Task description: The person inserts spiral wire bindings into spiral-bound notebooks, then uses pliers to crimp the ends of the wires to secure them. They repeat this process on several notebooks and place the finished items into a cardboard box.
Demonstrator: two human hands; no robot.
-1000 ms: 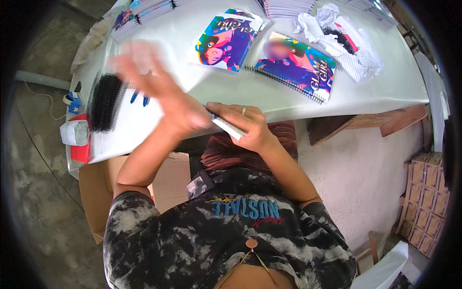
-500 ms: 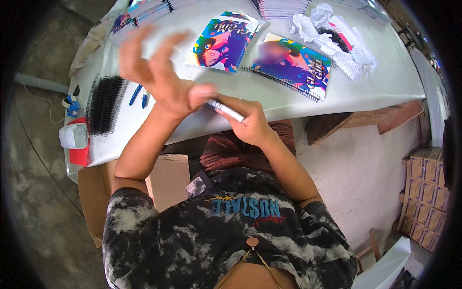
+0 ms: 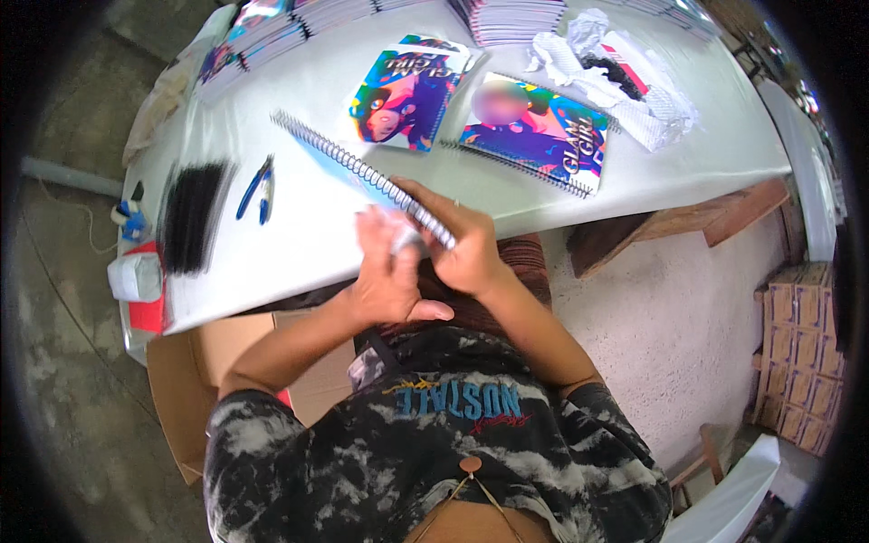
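A spiral-bound notebook is held tilted over the table's near edge, its dark coil spine turned up. My right hand is closed around the near end of the spine. Beside it, my left hand has its thumb stretched out and fingers spread, held against or just below the notebook's near end; exact contact cannot be made out. Blue-handled pliers lie to the left, next to a bundle of black binding coils. Beyond my hands lie one colourful notebook and another spiral-bound notebook.
Stacks of notebooks line the table's far side. Crumpled white paper sits at the far right. A tape dispenser and a white packet rest at the left edge. Below are an open cardboard box and stacked cartons.
My left hand has swung down from above the table toward my body, beside my right hand. The notebook has turned, and its spine now shows at length in my right hand.
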